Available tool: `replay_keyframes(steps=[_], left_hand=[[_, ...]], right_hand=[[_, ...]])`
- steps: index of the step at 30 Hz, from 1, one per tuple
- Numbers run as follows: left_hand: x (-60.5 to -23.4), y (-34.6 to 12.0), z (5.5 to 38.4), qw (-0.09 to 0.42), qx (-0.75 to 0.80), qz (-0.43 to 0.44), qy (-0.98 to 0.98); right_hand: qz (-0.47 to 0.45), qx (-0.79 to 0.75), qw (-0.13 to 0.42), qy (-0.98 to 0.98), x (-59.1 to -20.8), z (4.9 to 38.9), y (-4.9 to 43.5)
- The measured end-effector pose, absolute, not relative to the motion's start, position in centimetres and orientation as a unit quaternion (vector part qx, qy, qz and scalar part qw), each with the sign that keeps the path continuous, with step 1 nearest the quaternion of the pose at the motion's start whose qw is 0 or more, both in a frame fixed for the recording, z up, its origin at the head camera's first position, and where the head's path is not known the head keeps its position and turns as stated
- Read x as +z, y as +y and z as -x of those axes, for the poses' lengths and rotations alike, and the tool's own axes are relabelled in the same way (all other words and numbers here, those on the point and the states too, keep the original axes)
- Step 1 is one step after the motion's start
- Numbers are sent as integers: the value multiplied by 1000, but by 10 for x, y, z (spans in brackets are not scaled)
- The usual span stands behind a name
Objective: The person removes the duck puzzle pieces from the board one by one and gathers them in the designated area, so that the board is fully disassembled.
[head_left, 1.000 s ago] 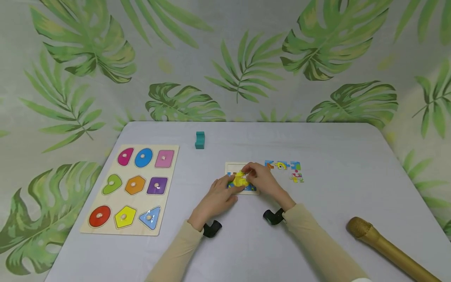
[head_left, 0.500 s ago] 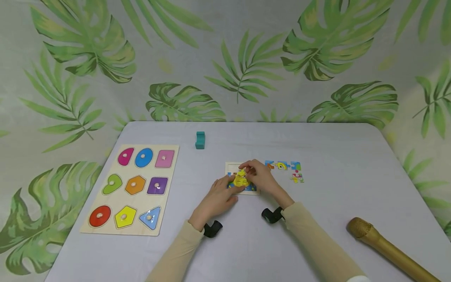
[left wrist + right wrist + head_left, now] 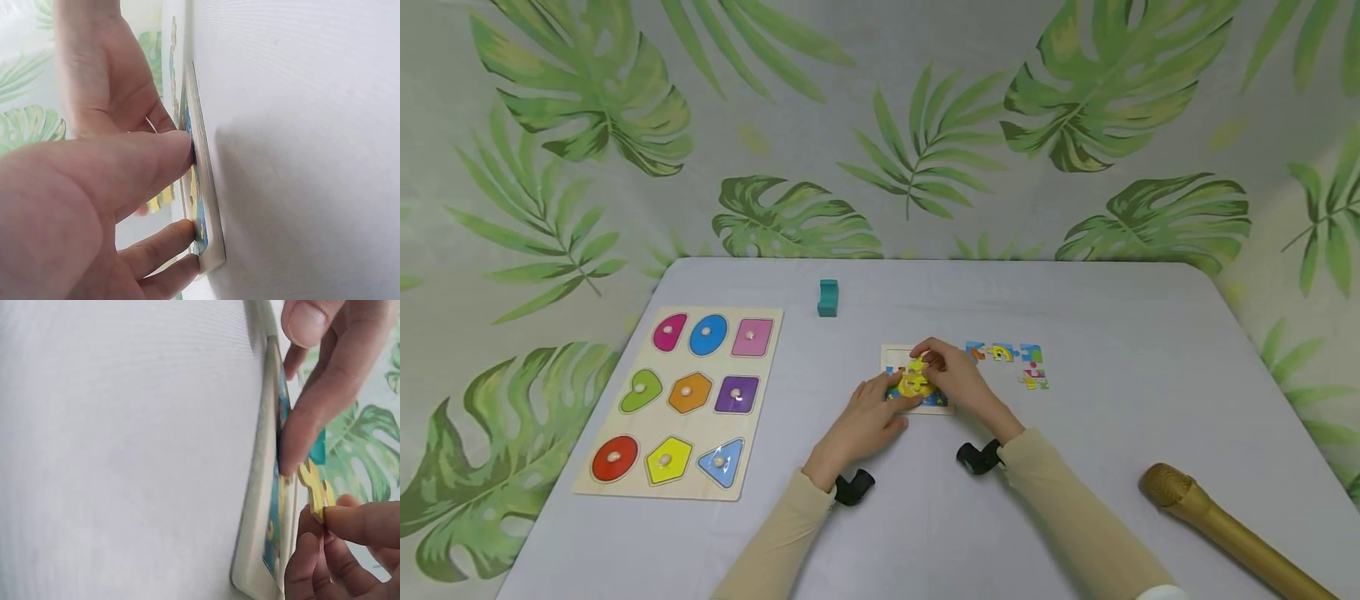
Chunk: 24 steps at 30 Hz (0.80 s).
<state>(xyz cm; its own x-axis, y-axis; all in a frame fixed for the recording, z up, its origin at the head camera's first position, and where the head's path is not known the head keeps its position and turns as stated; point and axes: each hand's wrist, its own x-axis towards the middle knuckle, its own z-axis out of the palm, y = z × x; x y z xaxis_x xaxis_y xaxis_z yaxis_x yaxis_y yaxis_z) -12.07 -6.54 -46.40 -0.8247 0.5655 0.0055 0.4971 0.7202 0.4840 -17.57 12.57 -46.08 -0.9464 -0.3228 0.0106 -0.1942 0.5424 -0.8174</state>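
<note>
I've got the right hand (image 3: 958, 379) pinching a yellow jigsaw piece (image 3: 316, 495) just above the jigsaw tray (image 3: 895, 356), grip pretty narrow. My left hand (image 3: 867, 418) is spread fairly wide, touching that tray. Loose jigsaw pieces (image 3: 1002, 352) sit just right of it, knobbed shape board (image 3: 655, 425) off to its left.

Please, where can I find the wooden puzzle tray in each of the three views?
Head: the wooden puzzle tray lies below and slightly right of centre.
Left wrist: the tray, nearly edge-on, near the middle.
Right wrist: the tray, nearly edge-on, right of centre.
Shared landmark: the left hand, at the tray in every view.
</note>
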Motion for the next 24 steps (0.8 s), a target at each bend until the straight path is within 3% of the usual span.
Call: replay_keyframes(steps=[24], left_hand=[[-465, -65, 120, 71, 250, -281, 924]], right_hand=[[24, -440, 31, 897, -454, 164, 234]])
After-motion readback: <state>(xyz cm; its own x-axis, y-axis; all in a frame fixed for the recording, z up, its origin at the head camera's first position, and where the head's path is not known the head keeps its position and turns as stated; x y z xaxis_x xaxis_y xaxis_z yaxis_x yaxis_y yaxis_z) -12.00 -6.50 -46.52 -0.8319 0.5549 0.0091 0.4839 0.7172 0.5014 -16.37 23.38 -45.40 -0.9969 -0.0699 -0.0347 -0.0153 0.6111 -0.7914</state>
